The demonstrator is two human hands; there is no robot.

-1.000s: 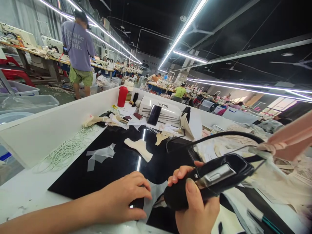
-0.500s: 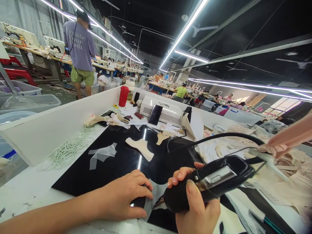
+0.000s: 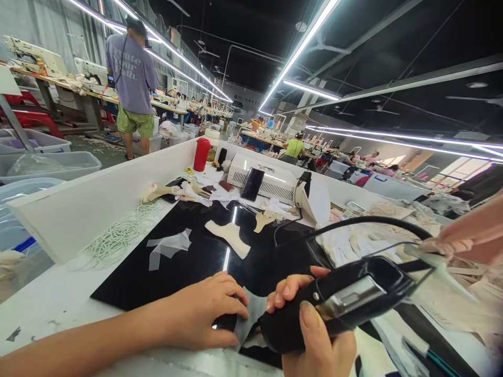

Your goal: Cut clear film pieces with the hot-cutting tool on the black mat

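Observation:
My right hand is wrapped around a black corded power tool with a metal plate on its side. The tool's narrow tip points down and left at a piece of translucent sheet on a glossy black board. Resting at that sheet's left edge is my left hand, its fingers arched and thumb apart from them. Whether the tip touches the sheet is hard to tell. Farther back on the board lie a cream curved fabric piece and another translucent scrap.
Pale green cord lies tangled along the white side wall. Behind stand a red bottle, a phone and a white vented box. Fabric pieces pile up at right, near a pink hanging cloth.
The tool's tip has shifted slightly left and down along the sheet in my right hand. My left hand stays almost in place. The whole view has moved a little.

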